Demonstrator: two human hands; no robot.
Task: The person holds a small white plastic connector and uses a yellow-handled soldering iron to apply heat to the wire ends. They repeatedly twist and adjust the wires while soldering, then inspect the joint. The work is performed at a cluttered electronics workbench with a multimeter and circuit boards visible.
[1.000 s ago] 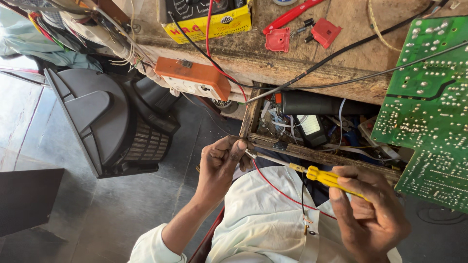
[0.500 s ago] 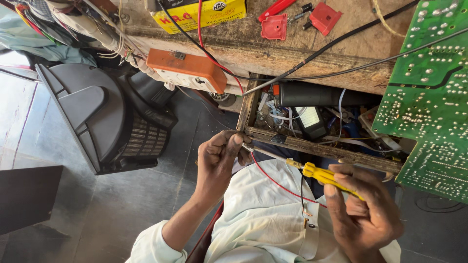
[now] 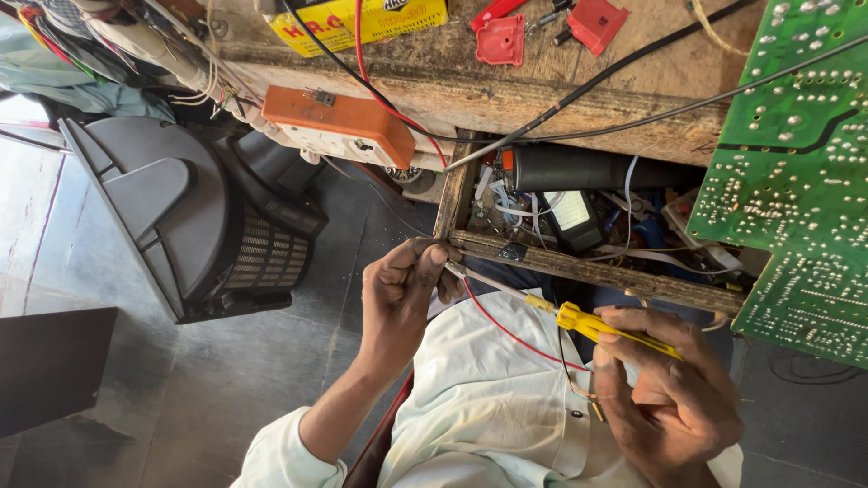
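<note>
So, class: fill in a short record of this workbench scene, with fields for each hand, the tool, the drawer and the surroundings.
left hand: left hand pinches something small, hidden by the fingers, at the tool's tip
right hand: right hand holds the yellow-handled screwdriver
wire: red wire runs toward the left hand
drawer: open wooden drawer full of parts
surroundings: green circuit board; grey television casing on the floor

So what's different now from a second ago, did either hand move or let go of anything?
Little has changed. The left hand still pinches something small at the tip of the yellow-handled screwdriver, and the right hand still grips its handle; nothing was let go. Both hands have drifted slightly leftward in view, mostly as the camera shifted. The red wire, open drawer and green circuit board stay put.
</note>
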